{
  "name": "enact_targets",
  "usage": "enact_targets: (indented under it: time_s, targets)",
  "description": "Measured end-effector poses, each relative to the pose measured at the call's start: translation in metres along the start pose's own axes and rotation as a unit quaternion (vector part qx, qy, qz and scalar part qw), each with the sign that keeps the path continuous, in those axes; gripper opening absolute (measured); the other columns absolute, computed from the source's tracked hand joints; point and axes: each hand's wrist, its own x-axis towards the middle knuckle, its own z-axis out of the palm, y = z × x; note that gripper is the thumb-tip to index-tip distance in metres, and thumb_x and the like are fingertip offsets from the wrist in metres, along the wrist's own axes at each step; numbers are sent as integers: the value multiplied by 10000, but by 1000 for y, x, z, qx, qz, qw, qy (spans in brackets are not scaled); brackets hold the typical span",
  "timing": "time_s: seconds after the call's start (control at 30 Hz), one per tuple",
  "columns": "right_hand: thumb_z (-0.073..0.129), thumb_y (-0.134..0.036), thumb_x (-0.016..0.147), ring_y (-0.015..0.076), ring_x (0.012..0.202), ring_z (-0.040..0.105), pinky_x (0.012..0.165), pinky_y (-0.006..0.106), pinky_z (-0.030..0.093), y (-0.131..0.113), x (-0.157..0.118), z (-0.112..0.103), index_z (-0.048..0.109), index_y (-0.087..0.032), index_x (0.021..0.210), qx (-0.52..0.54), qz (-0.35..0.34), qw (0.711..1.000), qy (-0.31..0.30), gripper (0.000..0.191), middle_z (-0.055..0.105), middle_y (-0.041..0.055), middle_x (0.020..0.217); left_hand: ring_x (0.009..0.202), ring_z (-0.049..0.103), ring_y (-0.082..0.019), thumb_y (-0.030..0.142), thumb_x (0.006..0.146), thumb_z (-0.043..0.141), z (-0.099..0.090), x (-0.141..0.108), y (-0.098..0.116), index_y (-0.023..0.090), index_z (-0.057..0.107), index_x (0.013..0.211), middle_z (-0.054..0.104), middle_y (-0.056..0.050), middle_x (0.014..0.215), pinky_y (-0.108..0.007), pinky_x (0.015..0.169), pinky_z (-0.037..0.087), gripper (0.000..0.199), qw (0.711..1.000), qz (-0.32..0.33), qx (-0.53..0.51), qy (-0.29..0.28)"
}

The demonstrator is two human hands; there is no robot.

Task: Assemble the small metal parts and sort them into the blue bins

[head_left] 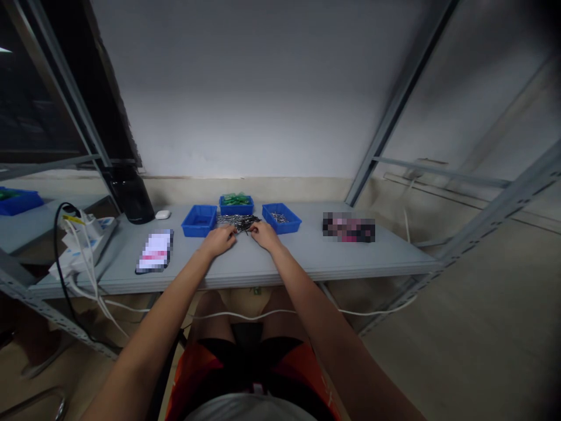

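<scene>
My left hand (221, 240) rests at the near left edge of a pile of thin dark and silvery metal pieces (239, 221). Its fingers are curled together, and whatever they hold is too small to make out. On the pile's right side, my right hand (265, 236) pinches with thumb and forefinger at the dark pieces; what is between the fingertips cannot be told. A blue tray (199, 221) stands left of the pile. Behind it sits a blue tray with green pieces (236, 200), and to the right a blue tray with thin silvery pieces (281, 218).
On the grey shelf table (302, 251) lie a phone (155, 251), a white earbud case (162, 214) and a blurred-out object (349, 228). At the left stand a black bottle (132, 196) and a power strip (85, 242). A white cable (258, 317) hangs below the front edge.
</scene>
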Motion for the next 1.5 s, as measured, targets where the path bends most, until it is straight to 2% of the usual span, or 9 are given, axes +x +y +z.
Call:
enact_targets:
  time_s: [0.3, 0.63, 0.83, 1.1, 1.3, 1.5]
  targets:
    - [568, -99, 776, 172, 882, 618, 828, 262, 465, 1, 1, 2, 699, -190, 881, 7, 2, 1000, -8, 191, 691, 52, 890, 1002, 625, -238, 216, 846, 443, 1, 0, -1, 202, 617, 1076, 673, -81, 1091, -329, 847, 488, 289, 1000, 0, 5, -5]
    - [565, -117, 788, 178, 956, 585, 873, 277, 444, -1, -1, 0, 675, -184, 857, -8, -20, 1000, -9, 146, 672, 65, 974, 1007, 623, -242, 221, 845, 442, 5, 2, -3, 196, 623, 1082, 674, -85, 1092, -338, 853, 490, 299, 1000, -6, -2, -12]
    - [561, -99, 771, 170, 880, 597, 806, 265, 450, 0, -1, 1, 672, -180, 866, 14, -18, 1000, -12, 166, 683, 56, 918, 1003, 623, -244, 218, 844, 442, 6, 2, -5, 196, 623, 1075, 673, -86, 1087, -340, 854, 487, 294, 1000, -2, -1, -12]
    - [537, -87, 743, 117, 723, 562, 733, 233, 442, -8, 2, -2, 677, -162, 881, 104, -44, 993, 17, 209, 663, 26, 841, 981, 624, -242, 251, 886, 412, 3, 2, 0, 193, 627, 1035, 665, -95, 1069, -331, 823, 487, 268, 1000, -5, 20, -14]
    - [545, -161, 787, 124, 741, 568, 738, 239, 452, -18, 0, -7, 664, -160, 865, 168, -55, 983, 46, 142, 669, 36, 865, 971, 615, -227, 307, 935, 361, 1, 1, 4, 180, 635, 1045, 659, -104, 1061, -321, 830, 487, 321, 999, -4, 32, -8]
    - [553, -178, 813, 133, 775, 573, 765, 251, 455, -23, -1, -10, 652, -161, 860, 155, -74, 983, 63, 110, 649, 42, 868, 1018, 595, -209, 300, 948, 363, -1, 1, 8, 191, 620, 1118, 634, -92, 1120, -308, 873, 476, 327, 999, 16, 21, 28]
